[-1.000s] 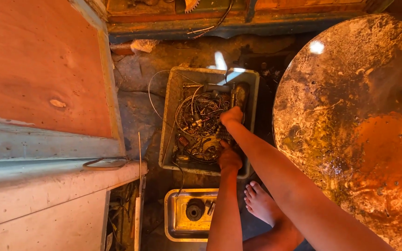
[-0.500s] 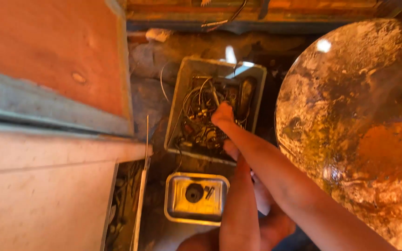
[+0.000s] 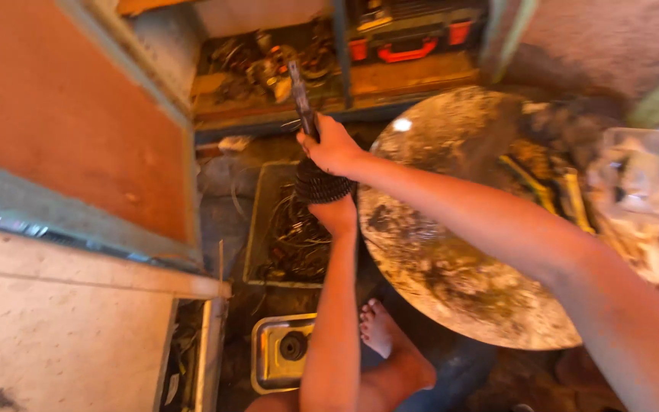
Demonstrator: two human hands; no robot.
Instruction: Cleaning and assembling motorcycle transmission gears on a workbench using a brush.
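While the head view looks straight down, the right hand (image 3: 332,145) sits just above the frame's centre, its fingers closed around a dark, flat metal bar (image 3: 301,99) that projects toward 12 o'clock. Directly below it, toward 6 o'clock, the left hand (image 3: 335,215) supports from underneath a dark ribbed cylinder (image 3: 320,183) whose surface shows stacked ridges like a gear cluster or coiled spring; the pictures are too blurred to tell which. The fingers of the left hand are hidden beneath this cylinder, so whether they are curled or spread cannot be told. Bar and cylinder appear joined as one piece, held between the two hands.

Beneath the hands lies a rectangular grey crate (image 3: 257,221) filled with tangled thin wires (image 3: 295,240). At 3 o'clock of the hands stands a large round disc (image 3: 451,252), its metal face mottled with rust-brown and greenish patches. At 6 o'clock a small shiny metal tray (image 3: 270,358) with a round dark opening rests on the floor, just beside a bare foot (image 3: 381,329). At 9 o'clock a flat reddish-brown board (image 3: 62,114) with a grey painted edge fills the left side. At 12 o'clock a low shelf (image 3: 413,76) carries a dark case with red latches (image 3: 409,38) and a cluttered heap of rusty parts (image 3: 261,65).
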